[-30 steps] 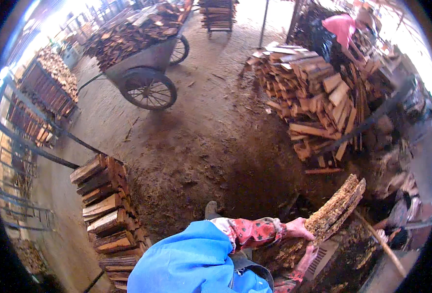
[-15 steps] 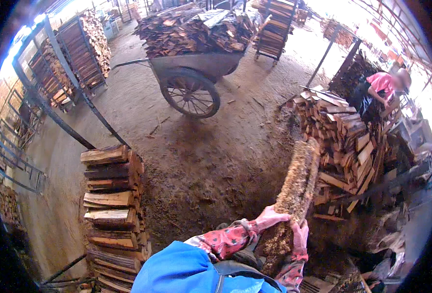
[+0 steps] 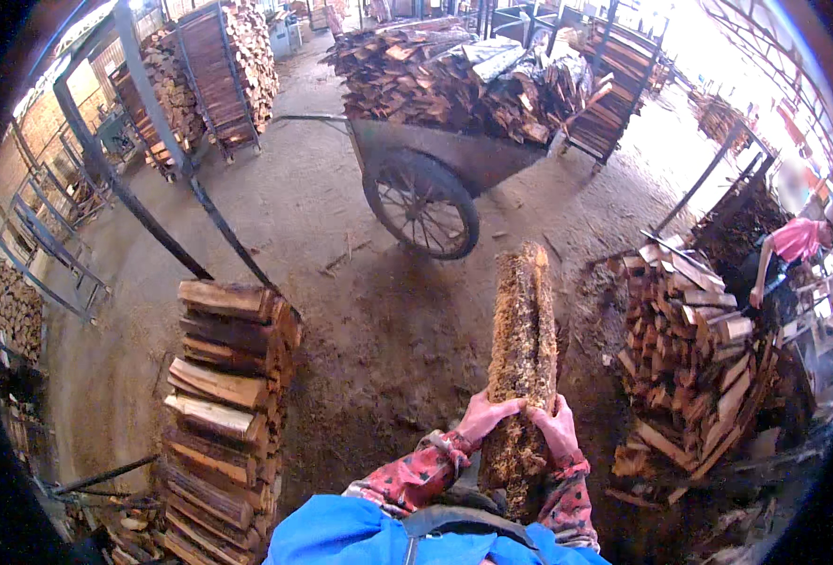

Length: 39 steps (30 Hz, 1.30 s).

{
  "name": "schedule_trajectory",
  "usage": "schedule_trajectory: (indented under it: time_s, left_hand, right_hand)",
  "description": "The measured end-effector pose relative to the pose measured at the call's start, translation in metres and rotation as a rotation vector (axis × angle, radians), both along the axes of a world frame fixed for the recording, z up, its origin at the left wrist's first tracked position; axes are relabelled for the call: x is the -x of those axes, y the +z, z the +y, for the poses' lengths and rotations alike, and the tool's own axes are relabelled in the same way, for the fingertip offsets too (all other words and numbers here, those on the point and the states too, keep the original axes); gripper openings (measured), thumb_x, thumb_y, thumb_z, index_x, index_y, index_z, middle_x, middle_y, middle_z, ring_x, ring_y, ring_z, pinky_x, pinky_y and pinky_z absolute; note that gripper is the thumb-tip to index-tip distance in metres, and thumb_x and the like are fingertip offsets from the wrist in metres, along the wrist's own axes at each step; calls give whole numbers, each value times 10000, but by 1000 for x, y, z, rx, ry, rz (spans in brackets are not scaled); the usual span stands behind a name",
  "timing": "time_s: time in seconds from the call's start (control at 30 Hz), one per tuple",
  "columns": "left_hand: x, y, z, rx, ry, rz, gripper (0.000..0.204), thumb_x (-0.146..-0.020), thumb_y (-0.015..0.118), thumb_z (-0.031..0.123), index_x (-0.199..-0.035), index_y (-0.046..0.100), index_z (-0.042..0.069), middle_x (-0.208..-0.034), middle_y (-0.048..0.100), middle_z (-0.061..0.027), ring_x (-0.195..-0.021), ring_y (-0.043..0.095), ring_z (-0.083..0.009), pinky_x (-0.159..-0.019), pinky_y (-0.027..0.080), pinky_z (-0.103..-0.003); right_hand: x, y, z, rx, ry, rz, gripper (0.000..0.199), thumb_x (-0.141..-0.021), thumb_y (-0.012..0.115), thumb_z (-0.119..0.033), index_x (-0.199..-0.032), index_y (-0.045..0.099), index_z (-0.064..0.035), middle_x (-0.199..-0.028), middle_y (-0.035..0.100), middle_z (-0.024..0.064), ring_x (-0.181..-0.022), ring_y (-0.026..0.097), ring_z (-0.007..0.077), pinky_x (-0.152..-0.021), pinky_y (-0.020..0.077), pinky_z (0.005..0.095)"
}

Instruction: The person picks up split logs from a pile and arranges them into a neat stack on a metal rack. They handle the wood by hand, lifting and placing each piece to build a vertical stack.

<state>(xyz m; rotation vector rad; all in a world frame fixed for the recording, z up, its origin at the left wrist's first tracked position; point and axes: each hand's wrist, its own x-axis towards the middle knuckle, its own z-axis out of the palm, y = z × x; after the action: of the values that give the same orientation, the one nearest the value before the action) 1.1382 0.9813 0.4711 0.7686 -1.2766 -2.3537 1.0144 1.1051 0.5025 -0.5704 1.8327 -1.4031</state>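
Note:
Both my hands grip a long slab of rough, bark-covered wood [image 3: 522, 348] that points away from me over the dirt floor. My left hand [image 3: 485, 413] clasps its left edge near the close end. My right hand [image 3: 557, 425] clasps the right edge at about the same height. My red patterned sleeves and blue top fill the lower middle. A neat stack of split wood slabs [image 3: 221, 395] stands to my left. A looser pile of split wood [image 3: 694, 348] lies to my right.
A metal handcart [image 3: 435, 169] heaped with wood scraps stands ahead on one large spoked wheel. Metal racks [image 3: 211, 75] filled with wood line the far left. A person in a pink top [image 3: 793, 243] bends at the right, behind the pile.
I have turned left, away from the pile on the right. The slab has come from low on the right up to the middle, now held by both hands and pointing ahead.

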Motion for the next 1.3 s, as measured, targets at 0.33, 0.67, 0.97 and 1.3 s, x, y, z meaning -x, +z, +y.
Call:
schedule_trajectory:
  time_s: [0.33,0.67,0.97,1.3]
  left_hand:
    - [14,17,54,32,326,2,340,-808,742,155,-1094,634,6,-984,679,-53,-862,640,-154,-780,522,-304]
    - [62,-93,56,267,481,103,353,-807,743,127,-1106,612,-8,-1008,671,-57,-857,637,-143,-784,521,-291]
    - [78,-155,24,387,479,203,399,-787,765,105,-1131,598,-10,-1010,675,-68,-866,644,-155,-799,525,-306]
    - [90,-185,-38,740,446,333,428,-783,773,89,-1145,567,-11,-1021,661,-61,-870,629,-141,-757,524,-281]
  right_hand:
    - [43,-1,15,111,224,58,710,-694,808,-268,-1218,452,53,-1070,627,136,-945,603,189,-859,491,325]
    - [94,-82,3,290,406,59,775,-688,826,-215,-1271,392,54,-1107,615,137,-979,598,190,-869,493,327]
    - [113,-155,-27,537,461,58,805,-684,836,-171,-1297,358,39,-1189,567,123,-1077,547,184,-946,452,334]
    - [134,-227,-108,897,499,90,917,-660,863,-184,-1373,329,32,-1276,503,97,-1183,464,173,-1030,372,335]
